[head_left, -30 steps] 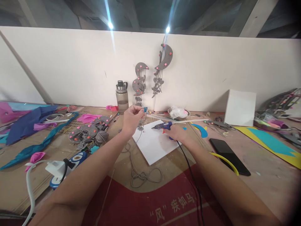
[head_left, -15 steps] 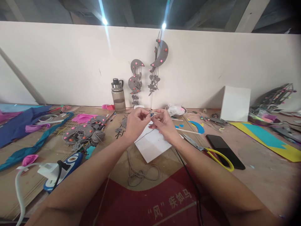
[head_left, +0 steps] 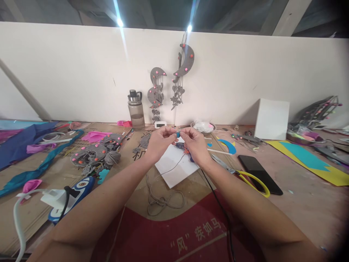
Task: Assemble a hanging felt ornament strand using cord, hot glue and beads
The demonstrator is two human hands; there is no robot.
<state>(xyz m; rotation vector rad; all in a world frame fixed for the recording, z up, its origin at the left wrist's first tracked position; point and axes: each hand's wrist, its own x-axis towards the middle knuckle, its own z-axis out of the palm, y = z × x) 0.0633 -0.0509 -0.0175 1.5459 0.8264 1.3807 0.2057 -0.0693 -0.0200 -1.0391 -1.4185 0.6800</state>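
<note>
My left hand and my right hand meet above a white square board. Their fingertips pinch a small blue piece between them; its shape is mostly covered. Under the right palm a dark grey bit with some orange shows in part. From there a thin grey cord runs down across the board, and looped grey cord lies on the cardboard in front. A blue crescent and a small blue heart rest to the right of my right hand.
Yellow-handled scissors and a black phone lie at right. A water bottle stands behind. Grey moon hangings hang on the wall. At left are grey yarn crescents and a blue-white power strip.
My fingertips have turned, and the blue piece now shows more clearly between them. The grey and orange bit has come into sight below my right hand. The view has shifted slightly.
</note>
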